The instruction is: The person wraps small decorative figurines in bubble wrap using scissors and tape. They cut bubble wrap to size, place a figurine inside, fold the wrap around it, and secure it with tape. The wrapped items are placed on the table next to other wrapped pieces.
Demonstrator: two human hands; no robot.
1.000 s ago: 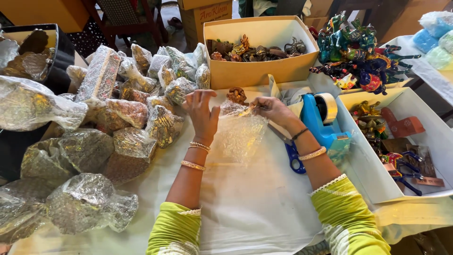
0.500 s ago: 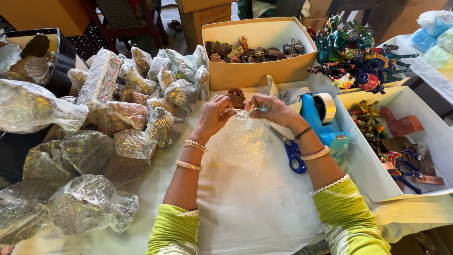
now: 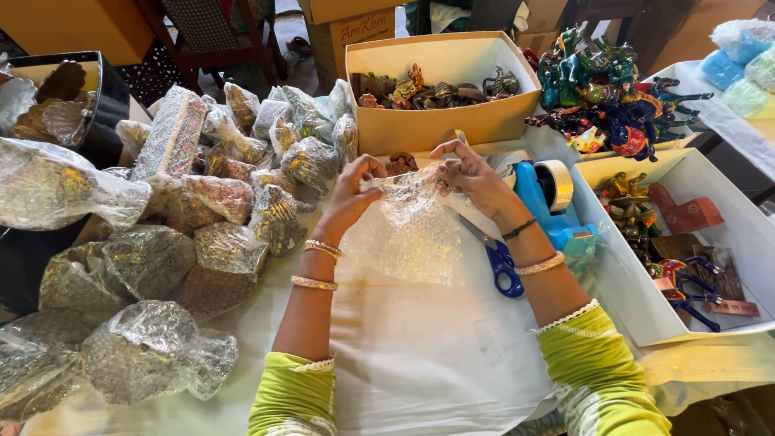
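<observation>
holding bubble wrap (image 3: pixel 416 226), tan box (image 3: pixel 440 121) of figurines (image 3: pixel 428 87)

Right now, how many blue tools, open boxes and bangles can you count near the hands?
Blue tools: 2, the blue-handled scissors and the blue plastic tape dispenser.
Open cardboard boxes: 2, the tan figurine box and the white box on the right.
Bangles: 4, two on the left wrist, two on the right wrist.
Total: 8.
</observation>
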